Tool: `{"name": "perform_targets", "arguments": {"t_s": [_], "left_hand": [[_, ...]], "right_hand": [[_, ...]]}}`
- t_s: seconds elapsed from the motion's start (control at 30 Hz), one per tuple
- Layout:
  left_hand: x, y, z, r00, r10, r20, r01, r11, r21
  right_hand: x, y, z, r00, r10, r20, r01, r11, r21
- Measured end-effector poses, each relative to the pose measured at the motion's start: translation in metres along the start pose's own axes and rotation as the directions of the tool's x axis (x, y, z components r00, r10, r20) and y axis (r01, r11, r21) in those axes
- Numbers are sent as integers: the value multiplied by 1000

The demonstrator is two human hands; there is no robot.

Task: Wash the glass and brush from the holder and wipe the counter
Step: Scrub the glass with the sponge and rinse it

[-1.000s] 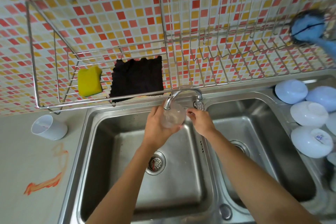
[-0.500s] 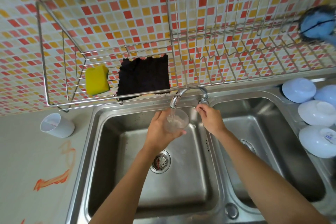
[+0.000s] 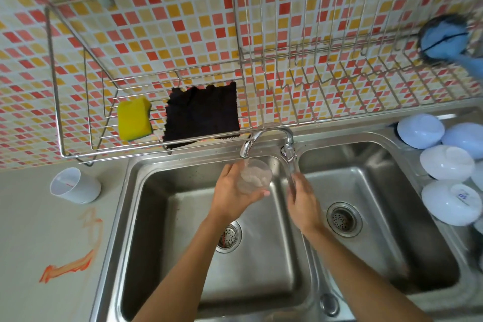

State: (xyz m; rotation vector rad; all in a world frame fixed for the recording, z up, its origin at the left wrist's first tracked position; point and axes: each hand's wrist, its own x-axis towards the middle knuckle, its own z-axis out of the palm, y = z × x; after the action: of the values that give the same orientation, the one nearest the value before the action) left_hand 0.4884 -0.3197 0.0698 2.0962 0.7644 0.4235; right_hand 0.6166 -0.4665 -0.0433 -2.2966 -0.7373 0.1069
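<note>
My left hand [image 3: 232, 196] grips a clear glass [image 3: 254, 174] over the left sink basin [image 3: 162, 217], its mouth right under the spout of the chrome faucet [image 3: 261, 139]. My right hand [image 3: 303, 201] hovers just right of the glass. Its fingers are loose, point up at the tip of the faucet lever [image 3: 288, 157] and hold nothing. A blue brush [image 3: 444, 39] lies in the wire rack [image 3: 339, 65] at the far right. On the counter to the left stands a white holder cup [image 3: 75, 186]. Orange smears [image 3: 70, 267] mark the counter [image 3: 31, 230].
A yellow sponge [image 3: 134, 118] and a black cloth [image 3: 202, 112] rest on the rack's left shelf above the sink. Several white bowls [image 3: 447, 162] lie upside down on the right drainboard. The right basin [image 3: 379, 191] holds nothing but its drain.
My right hand has come off the faucet handle and dropped down beside the glass. The left hand keeps the glass under the spout.
</note>
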Motion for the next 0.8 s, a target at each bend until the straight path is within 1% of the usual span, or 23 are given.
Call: {"name": "perform_targets", "arguments": {"t_s": [0.07, 0.13, 0.23, 0.3, 0.4, 0.5, 0.63, 0.7, 0.8], "left_hand": [[2, 0, 4, 1000, 8, -2, -8, 1000, -1], [2, 2, 7, 1000, 17, -3, -17, 1000, 5], [0, 2, 8, 999, 42, 9, -42, 999, 3], [-3, 3, 5, 999, 35, -12, -36, 999, -15], [-6, 0, 2, 999, 41, 18, -41, 999, 6], [-9, -2, -2, 999, 41, -14, -41, 999, 9], [-15, -7, -5, 997, 81, 18, -82, 989, 124], [-21, -14, -6, 999, 49, 19, -52, 983, 175], [-28, -29, -4, 996, -25, 81, 2, 964, 266]], "right_hand": [[-20, 10, 12, 995, -80, 64, 85, 993, -78], [-34, 14, 17, 987, -120, 103, 134, 981, -138], [-45, 16, 17, 980, -163, 114, 184, 958, -220], [-48, 17, 14, 979, -169, 115, 194, 946, -261], [-52, 23, 10, 981, -136, 140, 174, 934, -312], [-59, 29, 7, 978, -149, 144, 191, 918, -349], [-67, 32, 9, 967, -201, 158, 251, 871, -423], [-67, 31, 11, 953, -234, 192, 296, 851, -434], [-67, 33, 15, 910, -311, 275, 407, 800, -442]]}}
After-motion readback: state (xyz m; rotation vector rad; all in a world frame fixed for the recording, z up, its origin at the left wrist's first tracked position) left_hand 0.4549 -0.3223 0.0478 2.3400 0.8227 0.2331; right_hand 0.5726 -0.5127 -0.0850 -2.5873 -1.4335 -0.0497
